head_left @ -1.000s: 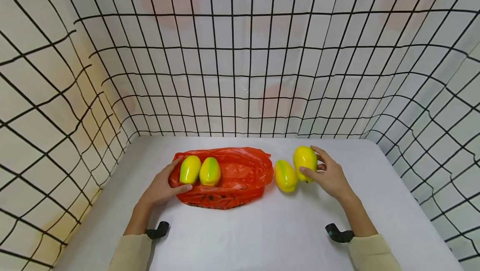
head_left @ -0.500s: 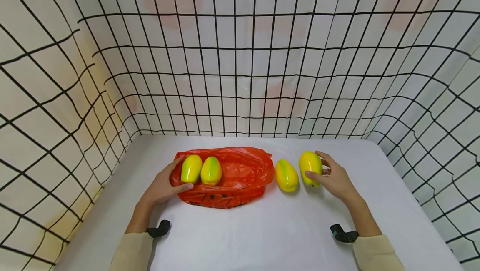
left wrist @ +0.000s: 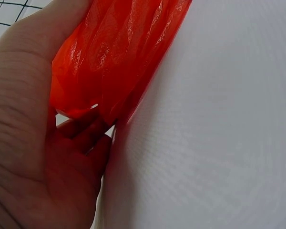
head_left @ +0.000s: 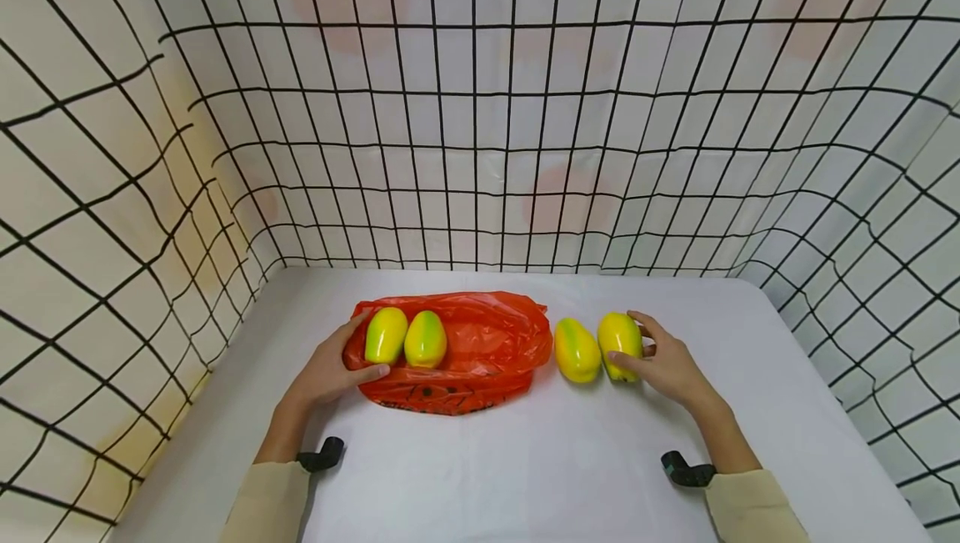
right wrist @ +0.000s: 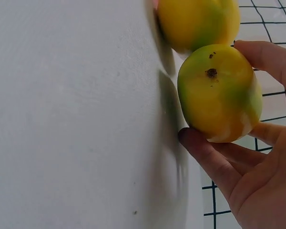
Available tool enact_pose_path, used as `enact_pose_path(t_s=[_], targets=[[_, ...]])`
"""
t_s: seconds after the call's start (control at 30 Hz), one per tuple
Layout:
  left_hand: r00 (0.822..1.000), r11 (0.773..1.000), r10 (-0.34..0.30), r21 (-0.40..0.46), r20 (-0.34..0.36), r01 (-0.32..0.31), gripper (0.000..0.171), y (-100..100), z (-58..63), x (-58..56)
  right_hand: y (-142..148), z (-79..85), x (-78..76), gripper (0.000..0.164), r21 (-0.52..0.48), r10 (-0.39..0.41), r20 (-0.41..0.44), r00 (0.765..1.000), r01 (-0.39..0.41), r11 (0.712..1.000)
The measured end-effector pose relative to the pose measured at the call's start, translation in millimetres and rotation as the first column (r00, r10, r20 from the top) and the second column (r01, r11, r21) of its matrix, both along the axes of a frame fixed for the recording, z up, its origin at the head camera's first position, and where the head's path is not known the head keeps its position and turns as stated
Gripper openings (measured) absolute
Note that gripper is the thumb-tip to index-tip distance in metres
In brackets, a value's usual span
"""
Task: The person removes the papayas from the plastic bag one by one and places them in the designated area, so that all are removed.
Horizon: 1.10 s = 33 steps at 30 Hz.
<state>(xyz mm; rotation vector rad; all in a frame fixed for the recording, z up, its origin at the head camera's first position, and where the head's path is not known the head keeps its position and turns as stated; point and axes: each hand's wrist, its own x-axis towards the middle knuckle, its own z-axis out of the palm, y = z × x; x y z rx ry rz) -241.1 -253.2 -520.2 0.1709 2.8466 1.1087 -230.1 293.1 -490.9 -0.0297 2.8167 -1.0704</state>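
In the head view, a red plastic bag (head_left: 495, 343) lies with its mouth open and two yellow-green mangoes, a left one (head_left: 386, 336) and a right one (head_left: 425, 339), at its left end. My left hand (head_left: 330, 369) grips that end, thumb at the front edge and fingers behind. Its fingers show partly through the red film in the left wrist view. To the bag's right lies a third mango (head_left: 577, 351). Beside it, my right hand (head_left: 669, 366) holds a fourth mango (right wrist: 219, 95) between thumb and fingers, low over the table.
A white-covered table (head_left: 480, 476) bears everything. Black wire grid panels (head_left: 480, 143) backed with white sheeting stand behind it and along both sides. A dark wrist-worn device (head_left: 322, 455) sits at each cuff.
The mango in my right hand has come down toward the table, first shifting right, and is now beside the third mango. My left hand keeps its place on the bag.
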Motion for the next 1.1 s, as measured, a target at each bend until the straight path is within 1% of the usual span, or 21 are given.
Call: enact_pose_path(t_s=[0.13,0.43,0.7,1.1], targets=[[1.000,1.000,0.001,0.002,-0.005,-0.001,0.117,0.6,-0.3,-0.1,-2.3,-0.5,0.3,0.099,0.004,0.001,0.006,1.000,-0.001,1.000],[1.000,1.000,0.000,-0.001,-0.007,0.000,0.116,-0.3,-2.1,-0.2,-5.9,-0.6,2.7,0.099,0.056,0.012,-0.001,1.000,-0.012,0.998],[1.000,1.000,-0.002,-0.003,-0.007,0.002,0.117,-0.6,-2.3,-0.8,-5.8,0.0,3.3,0.101,0.056,0.026,-0.011,1.000,-0.025,0.998],[1.000,1.000,-0.003,0.004,-0.006,0.003,0.117,0.1,-1.2,0.0,-4.8,-3.5,2.0,0.102,0.057,0.041,-0.038,0.998,-0.038,0.998]])
